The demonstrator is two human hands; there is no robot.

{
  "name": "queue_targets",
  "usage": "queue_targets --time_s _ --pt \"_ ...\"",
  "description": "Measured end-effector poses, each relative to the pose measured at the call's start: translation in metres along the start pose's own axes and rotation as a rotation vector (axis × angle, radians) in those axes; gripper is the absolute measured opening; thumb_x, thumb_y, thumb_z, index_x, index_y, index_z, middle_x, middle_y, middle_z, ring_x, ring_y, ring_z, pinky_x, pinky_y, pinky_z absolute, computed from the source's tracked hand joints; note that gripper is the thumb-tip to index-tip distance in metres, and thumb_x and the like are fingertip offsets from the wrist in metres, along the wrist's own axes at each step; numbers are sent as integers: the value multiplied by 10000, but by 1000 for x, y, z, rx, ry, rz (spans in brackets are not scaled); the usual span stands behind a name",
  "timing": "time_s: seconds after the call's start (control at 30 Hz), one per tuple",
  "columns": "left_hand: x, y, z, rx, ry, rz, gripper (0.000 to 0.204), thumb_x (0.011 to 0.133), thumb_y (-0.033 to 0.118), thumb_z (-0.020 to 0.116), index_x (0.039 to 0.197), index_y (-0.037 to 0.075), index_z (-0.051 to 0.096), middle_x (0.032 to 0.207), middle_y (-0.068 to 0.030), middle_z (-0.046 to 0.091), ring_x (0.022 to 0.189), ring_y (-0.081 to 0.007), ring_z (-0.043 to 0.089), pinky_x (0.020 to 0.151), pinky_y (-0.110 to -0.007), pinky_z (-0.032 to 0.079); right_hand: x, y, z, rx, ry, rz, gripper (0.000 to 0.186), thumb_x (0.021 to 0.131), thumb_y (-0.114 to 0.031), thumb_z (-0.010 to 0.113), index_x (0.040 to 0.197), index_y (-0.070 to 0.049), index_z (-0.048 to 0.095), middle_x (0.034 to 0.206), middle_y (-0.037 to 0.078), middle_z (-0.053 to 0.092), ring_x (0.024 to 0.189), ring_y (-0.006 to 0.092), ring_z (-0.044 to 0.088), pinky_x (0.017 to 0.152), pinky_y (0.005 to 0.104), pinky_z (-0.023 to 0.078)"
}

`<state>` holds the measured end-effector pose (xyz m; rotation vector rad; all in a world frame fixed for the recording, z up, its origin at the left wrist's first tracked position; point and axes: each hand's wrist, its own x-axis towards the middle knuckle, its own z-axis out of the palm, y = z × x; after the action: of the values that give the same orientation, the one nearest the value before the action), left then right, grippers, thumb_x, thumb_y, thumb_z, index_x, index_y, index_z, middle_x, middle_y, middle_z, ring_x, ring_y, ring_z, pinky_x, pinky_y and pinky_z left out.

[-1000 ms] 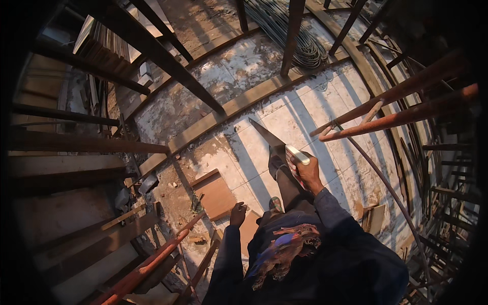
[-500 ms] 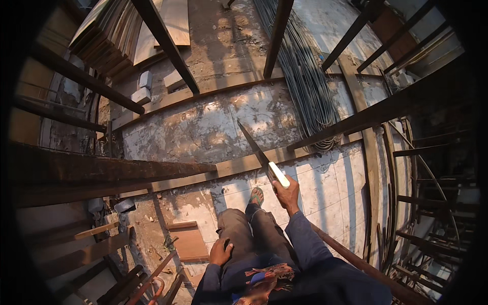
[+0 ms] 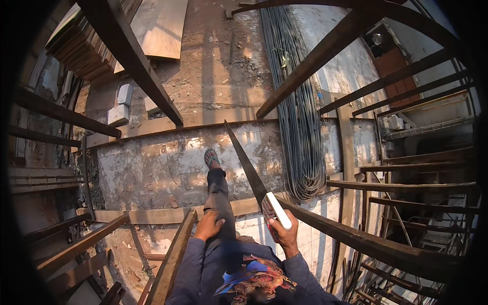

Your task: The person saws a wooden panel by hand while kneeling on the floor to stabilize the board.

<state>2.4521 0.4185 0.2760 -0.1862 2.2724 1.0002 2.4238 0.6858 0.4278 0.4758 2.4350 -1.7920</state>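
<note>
White-handled handsaw [image 3: 253, 175]: located in the right hand [image 3: 285, 234], which is closed around the handle [image 3: 278, 208]. Its dark, tapered blade points forward and slightly left of that hand, with the tip at the far end, above the dusty tiled floor [image 3: 147, 168].

Left hand [image 3: 208, 225]: released, thumb spread away from the fingers, positioned over the trouser leg [image 3: 219, 188]. Whether it presses on the fabric cannot be told.

Surroundings, referenced to the hands:
- Multicoloured cloth [image 3: 256, 277]: at the waist, behind and between both hands.
- Sandalled foot [image 3: 212, 158]: ahead of the left hand, left of the blade.
- Floor plank [image 3: 155, 217]: laid crosswise, extending left from near the left hand.
- Brown timber [image 3: 175, 259]: just left of the left hand, slanting.
- Dark timber [image 3: 356, 234]: just right of the right hand, running outward.
- Bundle of grey rods [image 3: 300, 127]: ahead of the right hand, looped end nearest.
- White blocks [image 3: 119, 114]: well forward and left of the left hand.
- Plywood sheet [image 3: 160, 30]: farther forward, beyond the blocks.
</note>
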Motion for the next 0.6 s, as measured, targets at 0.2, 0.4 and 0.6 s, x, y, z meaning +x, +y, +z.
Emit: queue_targets --time_s 0.2,0.4,0.6 --pt "101 15 -139 -315 486 64 425 922 256 664 1252 -9 620 1283 -242 604 1240 -400 551 1061 -445 431 183 -91 60 -137 -87 52 263 818 -184 779 898 34 658 762 80 626 674 178 598 640 327 469" --pt "150 27 -262 -115 308 -183 417 935 281 648 1244 1 635 1181 -209 673 1115 -381 631 965 -432 484 347 -185 127 56 -19 -12 259 836 -175 797 923 12 640 763 33 601 684 117 569 633 283 459" --pt "239 100 -338 -311 236 -16 434 923 272 660 1284 36 616 1211 -217 661 1113 -387 631 963 -424 492 494 -254 188 385 -54 -10 231 885 -189 712 989 -13 604 716 -29 513 597 62 468 554 241 381"
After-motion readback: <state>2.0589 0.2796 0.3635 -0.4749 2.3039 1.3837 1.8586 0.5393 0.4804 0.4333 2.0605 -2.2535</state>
